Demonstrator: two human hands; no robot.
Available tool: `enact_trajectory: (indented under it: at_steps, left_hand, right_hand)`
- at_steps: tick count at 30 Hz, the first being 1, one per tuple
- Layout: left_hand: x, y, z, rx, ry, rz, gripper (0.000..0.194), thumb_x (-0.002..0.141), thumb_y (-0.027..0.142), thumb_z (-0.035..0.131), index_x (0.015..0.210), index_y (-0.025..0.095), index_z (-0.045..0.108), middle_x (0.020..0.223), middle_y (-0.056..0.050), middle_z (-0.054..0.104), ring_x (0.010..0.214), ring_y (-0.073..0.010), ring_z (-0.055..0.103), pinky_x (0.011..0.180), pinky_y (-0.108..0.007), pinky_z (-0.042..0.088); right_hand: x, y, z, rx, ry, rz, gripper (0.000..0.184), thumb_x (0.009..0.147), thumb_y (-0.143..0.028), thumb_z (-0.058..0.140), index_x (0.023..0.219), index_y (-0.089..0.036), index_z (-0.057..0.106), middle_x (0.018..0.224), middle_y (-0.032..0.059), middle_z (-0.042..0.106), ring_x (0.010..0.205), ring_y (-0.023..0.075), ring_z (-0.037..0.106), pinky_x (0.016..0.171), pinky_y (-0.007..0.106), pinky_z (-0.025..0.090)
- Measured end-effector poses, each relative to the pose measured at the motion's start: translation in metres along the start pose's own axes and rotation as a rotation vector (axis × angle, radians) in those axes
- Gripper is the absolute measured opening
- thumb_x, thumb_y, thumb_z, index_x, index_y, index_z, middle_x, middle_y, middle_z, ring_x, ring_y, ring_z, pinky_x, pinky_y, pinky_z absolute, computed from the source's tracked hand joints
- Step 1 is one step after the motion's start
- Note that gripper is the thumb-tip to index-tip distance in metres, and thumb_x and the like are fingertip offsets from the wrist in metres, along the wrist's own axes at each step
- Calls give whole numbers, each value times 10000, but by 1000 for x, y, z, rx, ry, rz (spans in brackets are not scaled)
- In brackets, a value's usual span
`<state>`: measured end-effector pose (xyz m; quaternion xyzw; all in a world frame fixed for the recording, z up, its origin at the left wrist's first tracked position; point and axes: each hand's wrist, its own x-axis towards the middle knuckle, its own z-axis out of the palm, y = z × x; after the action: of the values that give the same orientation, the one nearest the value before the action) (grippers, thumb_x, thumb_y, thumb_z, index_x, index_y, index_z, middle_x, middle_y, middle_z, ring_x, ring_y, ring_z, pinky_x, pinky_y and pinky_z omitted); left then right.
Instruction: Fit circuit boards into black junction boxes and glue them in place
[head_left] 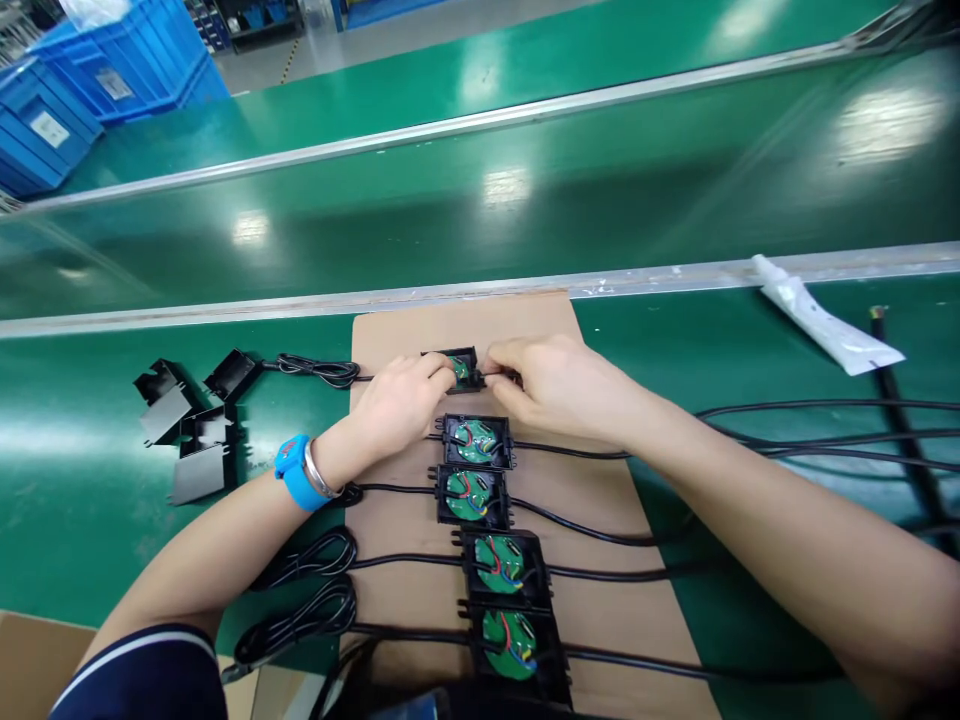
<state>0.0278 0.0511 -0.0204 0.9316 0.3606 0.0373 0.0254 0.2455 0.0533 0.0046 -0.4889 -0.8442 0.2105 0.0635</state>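
at the far end of the flat brown cardboard sheet (405,330), touches an open rectangular black plastic box (474,371) with bent left hand (403,403) (cannot tell whether pinching), pinches its thin black cable (487,376) with right hand (553,385), likely for steadiness.

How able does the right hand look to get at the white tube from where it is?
Probably able: nothing seems to lie over the white tube, and the way looks free, though the right hand would first have to leave the cable at the farthest box.
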Motion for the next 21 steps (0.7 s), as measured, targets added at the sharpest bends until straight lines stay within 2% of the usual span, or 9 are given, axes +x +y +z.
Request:
enact_trajectory:
  at_steps: [3, 6, 8, 12, 15, 18, 21]
  left_hand:
    - [-1, 0, 2, -20, 24, -2, 214, 951, 111, 453, 1028, 124, 651, 1143, -100, 689, 984, -224, 654, 860, -360, 513]
    - [-1, 1, 2, -20, 33, -5, 225, 938, 97, 443, 1025, 121, 650, 1093, -104, 697, 964, -216, 653, 849, -354, 507]
    - [-1, 2, 1, -3, 39, -2, 244, 928, 84, 435, 1040, 116, 649, 1080, -110, 695, 946, -210, 649, 844, -349, 502]
    - [1, 5, -1, 36, 24, -24, 380, 888, 65, 461, 1234, 134, 603, 1033, -92, 685, 890, -211, 637, 796, -348, 494]
    - [6, 10, -4, 61, -30, -8, 512, 837, 52, 494, 1333, 153, 566, 1027, -94, 671, 895, -224, 630, 761, -352, 476]
    - [13, 16, -9, 92, -68, -30, 430, 837, 62, 488, 1235, 125, 637, 1019, -121, 656, 912, -248, 622, 744, -366, 456]
    - [17, 21, -13, 109, -88, -49, 370, 843, 59, 470, 1148, 120, 670, 1000, -126, 648, 911, -251, 618, 739, -366, 443]
  right_hand:
    - [7, 4, 5, -125, 22, 49, 339, 957, -268, 314, 857, -153, 617, 816, 115, 685, 673, 195, 572, 634, 330, 343]
    - [15, 15, 12, -87, -89, 71, 388, 973, -279, 282, 797, -161, 606, 752, 102, 680, 635, 184, 571, 620, 325, 363]
    - [18, 21, 14, -60, -133, 44, 380, 968, -271, 283, 805, -167, 610, 786, 97, 695, 659, 186, 591, 636, 326, 391]
    - [24, 23, 9, -110, -169, -61, 344, 943, -227, 311, 919, -168, 649, 825, 107, 710, 687, 208, 611, 650, 351, 415]
    - [32, 20, 5, -202, -248, -102, 306, 910, -194, 362, 857, -162, 661, 765, 133, 697, 616, 222, 582, 596, 372, 388]
    - [41, 21, 5, -255, -289, -101, 267, 887, -205, 421, 769, -169, 658, 700, 141, 671, 558, 222, 542, 560, 378, 362]
    - [46, 26, 7, -119, -263, -120, 250, 861, -202, 459, 695, -190, 645, 658, 95, 656, 524, 180, 513, 551, 346, 382]
